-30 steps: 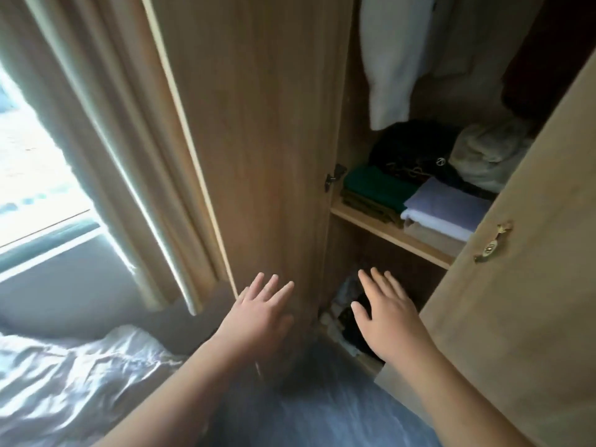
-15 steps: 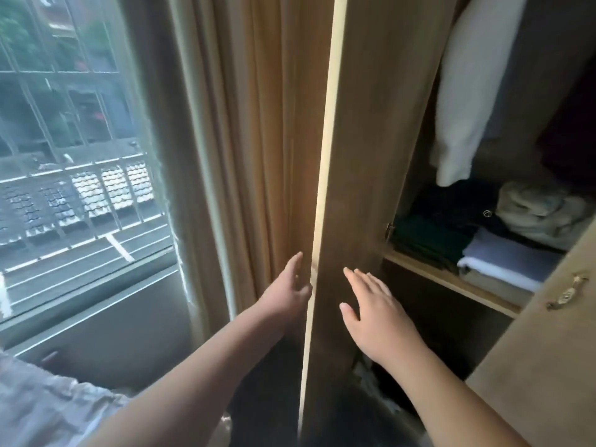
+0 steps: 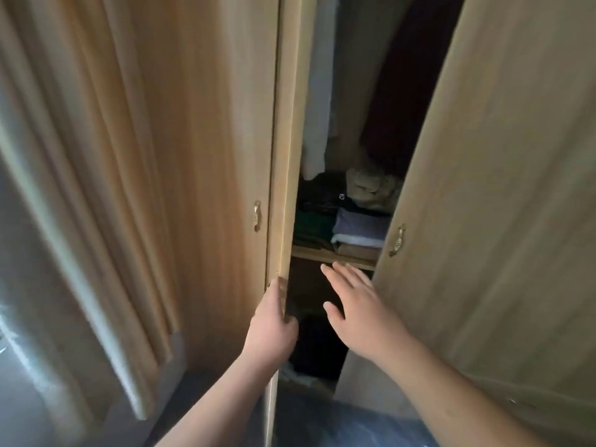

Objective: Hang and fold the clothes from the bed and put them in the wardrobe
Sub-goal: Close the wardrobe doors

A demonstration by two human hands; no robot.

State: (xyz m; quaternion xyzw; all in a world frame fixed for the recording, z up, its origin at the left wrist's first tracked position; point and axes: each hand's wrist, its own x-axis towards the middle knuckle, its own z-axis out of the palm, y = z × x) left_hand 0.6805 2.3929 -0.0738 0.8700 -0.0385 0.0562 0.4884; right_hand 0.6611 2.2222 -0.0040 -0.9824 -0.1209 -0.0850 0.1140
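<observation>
Wardrobe door edge (image 3: 285,188) now gripped by left hand (image 3: 272,330); right hand (image 3: 361,314) spread, empty.

The left door (image 3: 209,188) swings further shut. A second ago its inner face showed, then only its edge; now its outer face with the handle (image 3: 256,216) is towards the camera. The left hand (image 3: 271,330), flat and free beside the door before, now grips the door's edge, fingers (image 3: 278,290) round it. The right hand (image 3: 361,314) sits higher, just under the shelf (image 3: 332,254). The gap to the right door (image 3: 500,221) is narrower. Window and bed have left the view.
</observation>
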